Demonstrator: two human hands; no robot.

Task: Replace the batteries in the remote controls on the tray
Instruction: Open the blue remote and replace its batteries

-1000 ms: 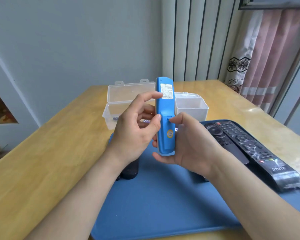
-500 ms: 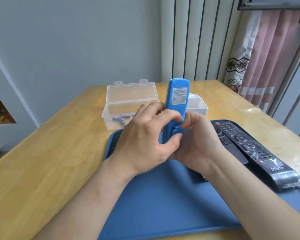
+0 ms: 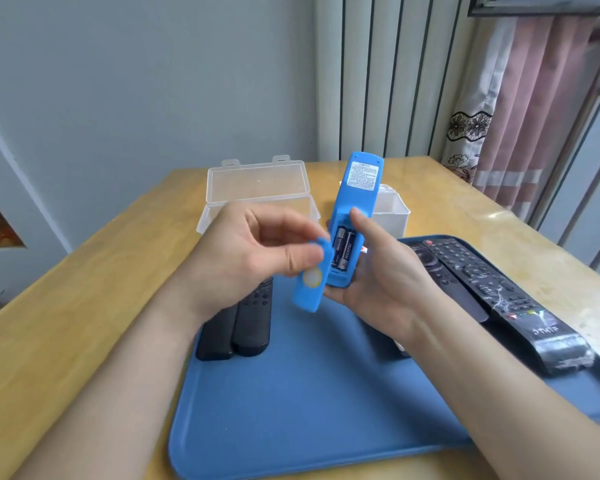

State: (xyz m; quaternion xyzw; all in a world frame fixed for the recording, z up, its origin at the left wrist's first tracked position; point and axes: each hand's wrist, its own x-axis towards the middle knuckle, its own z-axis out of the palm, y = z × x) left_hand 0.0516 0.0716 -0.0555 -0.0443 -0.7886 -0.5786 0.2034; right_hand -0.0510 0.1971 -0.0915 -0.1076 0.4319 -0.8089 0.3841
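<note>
Blue remote (image 3: 356,202) was upright above tray (image 3: 309,410) centre, right hand (image 3: 385,275) gripping its lower end. Cover (image 3: 310,287) was off, pinched by left hand (image 3: 257,258) at remote's 8 o'clock. Batteries (image 3: 343,249) sat in the bay, likely the old ones, not yet pulled. Black pair (image 3: 238,323) at tray's 9 o'clock and long remotes (image 3: 482,292) at 3 o'clock looked untouched

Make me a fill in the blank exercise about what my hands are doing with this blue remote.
The left hand pinches the detached battery cover, coloured ____.
The right hand holds the blue remote, with ____ batteries showing in its open compartment.
On the left side of the tray, ____ black remotes lie side by side.
Missing words: blue; two; two.
</note>
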